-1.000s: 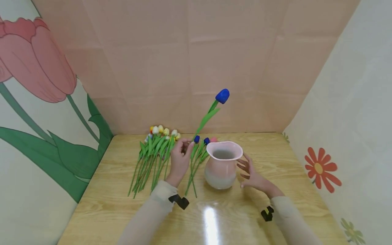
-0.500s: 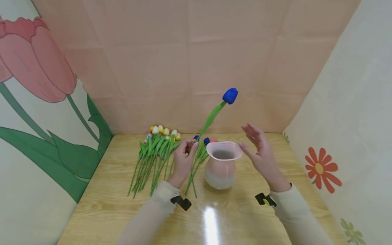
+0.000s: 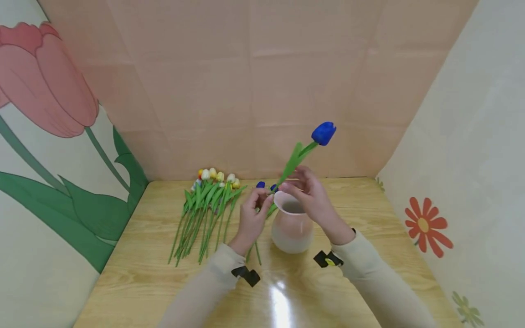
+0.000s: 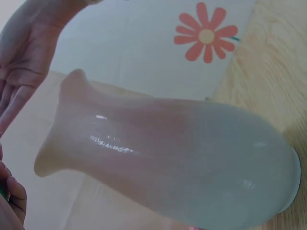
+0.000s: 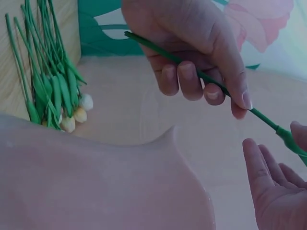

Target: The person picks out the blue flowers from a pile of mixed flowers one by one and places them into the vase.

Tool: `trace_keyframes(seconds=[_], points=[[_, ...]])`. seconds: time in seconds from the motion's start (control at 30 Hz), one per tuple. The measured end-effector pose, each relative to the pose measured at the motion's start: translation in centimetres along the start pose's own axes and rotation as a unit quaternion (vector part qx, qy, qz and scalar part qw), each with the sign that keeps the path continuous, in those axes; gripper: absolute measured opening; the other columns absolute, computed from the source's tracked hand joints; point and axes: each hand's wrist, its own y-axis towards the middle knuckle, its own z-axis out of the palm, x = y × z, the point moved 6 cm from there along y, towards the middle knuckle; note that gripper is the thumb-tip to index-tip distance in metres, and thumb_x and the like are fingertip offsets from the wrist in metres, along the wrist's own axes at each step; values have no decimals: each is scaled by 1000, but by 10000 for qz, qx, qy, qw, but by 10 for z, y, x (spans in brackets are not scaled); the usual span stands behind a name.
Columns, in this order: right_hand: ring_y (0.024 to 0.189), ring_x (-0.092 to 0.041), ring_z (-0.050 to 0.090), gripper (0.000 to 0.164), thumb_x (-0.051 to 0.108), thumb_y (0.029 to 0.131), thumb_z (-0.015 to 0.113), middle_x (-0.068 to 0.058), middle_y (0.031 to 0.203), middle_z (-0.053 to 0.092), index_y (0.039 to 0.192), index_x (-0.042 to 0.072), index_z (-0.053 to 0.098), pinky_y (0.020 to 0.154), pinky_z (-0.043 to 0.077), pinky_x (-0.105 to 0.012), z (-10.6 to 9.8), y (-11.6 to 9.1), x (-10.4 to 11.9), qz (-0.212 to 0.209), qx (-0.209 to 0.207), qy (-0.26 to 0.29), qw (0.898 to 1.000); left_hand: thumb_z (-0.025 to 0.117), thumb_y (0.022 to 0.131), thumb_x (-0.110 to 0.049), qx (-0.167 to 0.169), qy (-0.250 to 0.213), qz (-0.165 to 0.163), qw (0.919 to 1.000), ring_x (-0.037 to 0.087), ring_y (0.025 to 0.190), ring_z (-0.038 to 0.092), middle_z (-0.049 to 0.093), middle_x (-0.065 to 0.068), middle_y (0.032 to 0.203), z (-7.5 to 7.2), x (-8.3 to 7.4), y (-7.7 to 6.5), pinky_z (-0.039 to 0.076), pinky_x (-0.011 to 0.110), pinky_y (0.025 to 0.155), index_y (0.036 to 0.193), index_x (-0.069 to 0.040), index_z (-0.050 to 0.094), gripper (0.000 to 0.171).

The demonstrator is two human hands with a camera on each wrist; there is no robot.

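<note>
My left hand pinches the green stem of an artificial blue tulip, thumb against forefinger. The flower leans up and to the right, above and behind the pink-and-white vase. In the right wrist view, the stem's lower end runs back under the left palm. My right hand reaches over the vase's right side. Its fingers are straight below the stem, and its thumb overlaps the leaf base. The vase stands upright on the table, its flared mouth partly covered by the right hand.
A loose pile of white and yellow tulips lies left of the hands on the wooden table. More blue tulips lie behind the left hand. A pink backdrop rises behind the table, with flower-patterned walls on both sides.
My right hand has risen from beside the vase and moved left over its mouth to the stem. The left hand and blue tulip have shifted right, the flower tilting further right.
</note>
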Motion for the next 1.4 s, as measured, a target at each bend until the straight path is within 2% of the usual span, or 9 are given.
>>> trace_keyframes(seconds=[0.3, 0.47, 0.57, 0.73, 0.87, 1.0, 1.1, 1.27, 1.4], points=[[87, -21, 66, 31, 9, 89, 60, -6, 99, 64, 119, 2, 54, 74, 53, -39, -8, -1, 1, -290, -625, 265, 9973, 56, 89, 1, 237, 5, 113, 9997, 8, 59, 45, 53, 11, 70, 6, -1, -2, 40, 20, 51, 95, 2, 56, 6], [81, -18, 65, 36, 2, 88, 60, -11, 95, 63, 122, 6, 50, 70, 54, -34, -19, -8, 22, -827, -984, 256, 9914, 55, 89, 3, -144, 316, 364, 9987, 15, 75, 48, 49, 15, 89, -4, -2, -1, 44, 26, 64, 100, 5, 55, 12], [79, -19, 65, 39, -3, 88, 57, -14, 92, 62, 125, 2, 46, 68, 54, -32, -27, -17, 42, -1289, -1267, 551, 9820, 52, 91, 1, -458, 365, 284, 9979, 17, 83, 46, 45, 18, 97, -14, 5, 0, 42, 26, 70, 102, 5, 53, 12], [80, -23, 64, 32, -8, 90, 50, -17, 89, 63, 122, -8, 46, 68, 54, -29, -40, -38, 77, -2379, -1644, 832, 9537, 45, 94, -1, -640, 302, 128, 9974, 17, 84, 44, 45, 18, 100, -24, 15, -1, 37, 26, 70, 103, 4, 52, 12], [79, -25, 64, 26, -4, 91, 50, -20, 85, 62, 114, -17, 47, 68, 53, -27, -49, -53, 99, -3362, -2035, 989, 9142, 42, 94, 4, -646, 334, 29, 9973, 16, 83, 44, 45, 19, 99, -29, 18, -3, 36, 27, 71, 103, 3, 52, 14], [75, -25, 63, 27, 2, 88, 59, -23, 83, 60, 100, -20, 50, 70, 52, -27, -56, -68, 109, -3882, -2740, 995, 8743, 41, 94, 5, -718, 303, -103, 9969, 14, 80, 44, 46, 19, 98, -33, 26, -6, 37, 26, 68, 102, 6, 53, 14], [74, -23, 62, 26, 3, 87, 61, -21, 83, 60, 94, -20, 51, 71, 50, -26, -57, -73, 106, -3907, -3088, 579, 8652, 40, 96, 3, -765, 290, -157, 9965, 13, 74, 43, 45, 17, 95, -36, 32, -7, 38, 25, 64, 100, 7, 53, 15], [76, -13, 60, 21, -4, 86, 59, -15, 85, 60, 96, -20, 51, 71, 47, -22, -56, -69, 74, -3409, -3294, -949, 8754, 38, 97, 0, -742, 259, -239, 9966, 13, 67, 41, 44, 16, 94, -37, 38, -10, 39, 24, 60, 99, 5, 54, 17], [79, -10, 59, 25, 1, 86, 61, -15, 88, 61, 103, -14, 52, 74, 46, -20, -57, -60, 35, -2844, -3151, -2118, 8803, 38, 98, -1, -700, 217, -355, 9967, 15, 67, 42, 44, 16, 95, -37, 41, -12, 40, 24, 61, 99, 5, 54, 17]])
